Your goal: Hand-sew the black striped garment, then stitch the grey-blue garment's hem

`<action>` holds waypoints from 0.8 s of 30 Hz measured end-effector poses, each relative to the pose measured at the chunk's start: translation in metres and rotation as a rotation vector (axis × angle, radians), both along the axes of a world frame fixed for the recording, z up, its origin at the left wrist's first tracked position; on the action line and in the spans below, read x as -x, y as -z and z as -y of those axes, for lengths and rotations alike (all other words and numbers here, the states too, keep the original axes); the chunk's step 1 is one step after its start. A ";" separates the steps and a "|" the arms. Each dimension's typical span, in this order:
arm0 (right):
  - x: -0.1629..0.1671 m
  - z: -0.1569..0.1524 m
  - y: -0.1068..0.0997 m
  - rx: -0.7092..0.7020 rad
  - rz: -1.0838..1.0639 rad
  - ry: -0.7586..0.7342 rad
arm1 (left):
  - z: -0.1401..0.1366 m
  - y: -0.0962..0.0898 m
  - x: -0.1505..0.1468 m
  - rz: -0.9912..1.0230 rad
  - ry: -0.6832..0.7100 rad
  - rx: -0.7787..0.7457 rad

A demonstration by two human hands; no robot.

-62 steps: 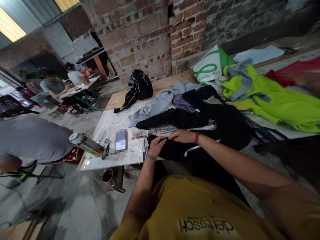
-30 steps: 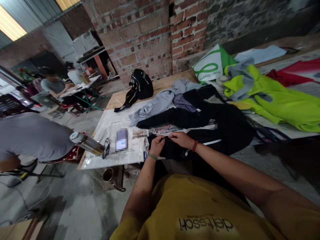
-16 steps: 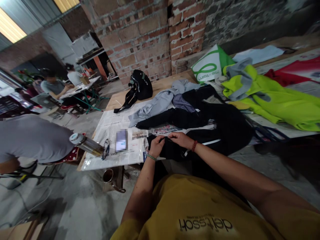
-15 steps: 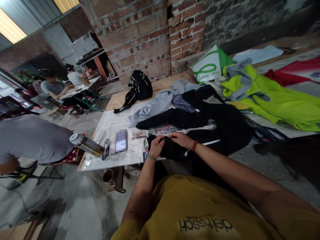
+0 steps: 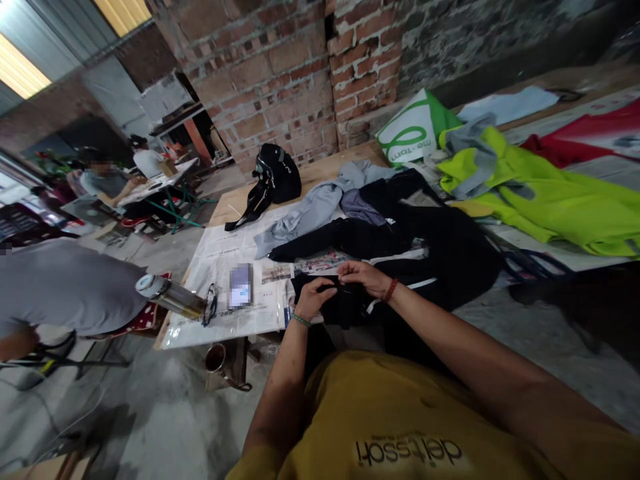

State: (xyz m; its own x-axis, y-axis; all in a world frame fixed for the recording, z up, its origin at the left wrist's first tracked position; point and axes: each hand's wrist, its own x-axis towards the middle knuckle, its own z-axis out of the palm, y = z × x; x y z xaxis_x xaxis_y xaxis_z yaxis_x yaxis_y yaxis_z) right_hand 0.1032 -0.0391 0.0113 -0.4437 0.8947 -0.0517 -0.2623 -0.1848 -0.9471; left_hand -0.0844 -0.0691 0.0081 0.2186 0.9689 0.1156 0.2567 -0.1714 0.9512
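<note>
A black garment (image 5: 453,243) with white stripes is spread along the front edge of the table. My left hand (image 5: 313,299), with a green bracelet, has its thumb and fingers closed on the edge of the black cloth. Just to its right, my right hand (image 5: 364,277), wearing a red bead bracelet, is pinched above the same cloth. Whatever sits between its fingertips is too small to make out. A light grey garment (image 5: 320,203) lies behind the black one.
On the newspaper-covered table (image 5: 200,267) are a phone (image 5: 241,287), glasses (image 5: 211,303), a bottle (image 5: 170,297) and a black bag (image 5: 280,175). A yellow-green garment (image 5: 545,193) and a green-white bag (image 5: 420,127) lie right. A person in grey (image 5: 70,283) sits left; a mug (image 5: 216,358) stands below.
My right hand has lifted slightly off the cloth and away from the left hand's fingertips. The left hand remains at the cloth edge, with its thumb shifted. The view has tilted slightly.
</note>
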 end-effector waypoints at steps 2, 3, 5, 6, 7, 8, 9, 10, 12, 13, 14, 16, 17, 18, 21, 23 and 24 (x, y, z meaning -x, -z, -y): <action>-0.002 0.000 0.000 0.019 -0.034 -0.033 | 0.000 0.000 0.000 -0.012 -0.004 -0.005; -0.002 -0.001 0.000 0.028 -0.048 -0.045 | 0.001 0.000 -0.001 -0.015 -0.004 -0.004; -0.003 -0.001 -0.001 0.046 -0.061 -0.061 | 0.002 -0.001 -0.002 -0.016 -0.003 -0.008; -0.004 -0.001 -0.001 0.056 -0.065 -0.066 | 0.003 -0.002 -0.002 -0.015 0.001 -0.013; -0.004 -0.001 -0.002 0.065 -0.067 -0.069 | 0.004 -0.003 -0.003 -0.013 0.007 -0.017; -0.004 -0.001 -0.002 0.073 -0.069 -0.070 | 0.004 -0.004 -0.003 -0.009 0.017 -0.016; -0.004 0.000 -0.003 0.078 -0.070 -0.068 | 0.005 -0.005 -0.004 -0.001 0.033 -0.011; -0.004 0.000 -0.003 0.080 -0.070 -0.063 | 0.005 -0.005 -0.004 0.008 0.053 -0.004; -0.003 0.001 -0.004 0.079 -0.060 -0.053 | 0.005 -0.006 -0.005 0.025 0.096 0.005; -0.003 0.001 -0.004 0.076 -0.049 -0.050 | 0.005 -0.006 -0.005 0.031 0.114 0.001; -0.003 0.001 -0.004 0.068 -0.031 -0.046 | 0.004 -0.006 -0.005 0.034 0.126 -0.010; -0.002 0.001 -0.004 0.037 0.017 -0.037 | 0.004 -0.005 -0.005 0.032 0.139 -0.038; -0.002 0.001 -0.003 0.019 0.039 -0.031 | 0.004 -0.005 -0.004 0.027 0.143 -0.053; -0.001 0.001 -0.002 0.001 0.057 -0.024 | 0.003 -0.005 -0.004 0.019 0.144 -0.067; 0.001 0.001 0.000 -0.036 0.091 -0.002 | 0.004 -0.005 -0.005 -0.008 0.131 -0.104; 0.002 0.001 0.001 -0.060 0.116 0.015 | 0.004 -0.005 -0.005 -0.021 0.117 -0.118; 0.003 0.001 0.002 -0.070 0.131 0.024 | 0.004 -0.005 -0.005 -0.027 0.110 -0.123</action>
State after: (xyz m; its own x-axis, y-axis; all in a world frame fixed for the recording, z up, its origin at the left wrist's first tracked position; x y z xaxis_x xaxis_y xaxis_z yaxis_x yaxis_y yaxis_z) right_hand 0.0999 -0.0399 0.0097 -0.4154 0.9085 -0.0445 -0.1392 -0.1119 -0.9839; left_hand -0.0789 -0.0731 0.0127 0.3273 0.9179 0.2245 0.2549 -0.3145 0.9144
